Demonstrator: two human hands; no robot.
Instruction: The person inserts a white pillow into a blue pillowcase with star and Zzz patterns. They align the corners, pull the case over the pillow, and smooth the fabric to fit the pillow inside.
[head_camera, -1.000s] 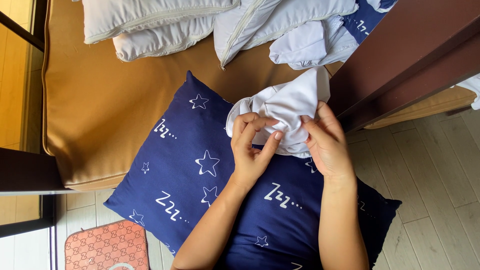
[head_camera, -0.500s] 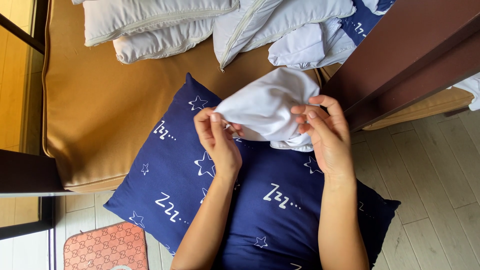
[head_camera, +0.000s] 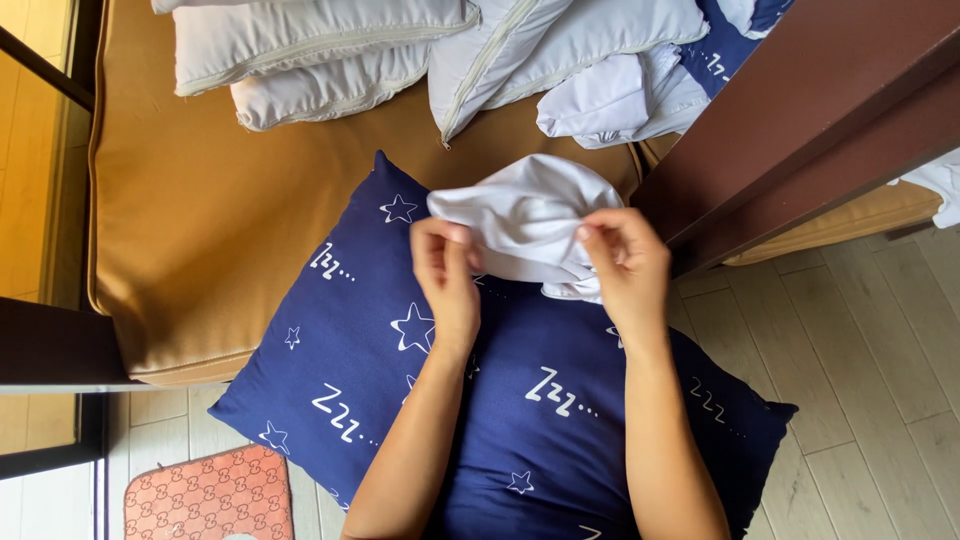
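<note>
A bunched white cloth cover (head_camera: 525, 215) is held up between both hands, just above a navy blue pillow (head_camera: 400, 370) printed with white stars and letters. My left hand (head_camera: 446, 275) pinches the cloth's lower left edge. My right hand (head_camera: 625, 262) grips its lower right edge, where the fabric gathers in folds. The pillow lies across the front edge of a tan cushioned seat (head_camera: 200, 220) and partly hangs over the floor, under my forearms.
Several white pillows and covers (head_camera: 330, 50) are piled at the back of the seat, with another navy cover (head_camera: 735, 40) among them. A dark brown wooden armrest (head_camera: 830, 110) runs diagonally at right. A red patterned mat (head_camera: 205, 497) lies on the pale plank floor.
Both hands have lifted the white cloth and spread it apart. My left hand slid left along the edge, away from my right hand.
</note>
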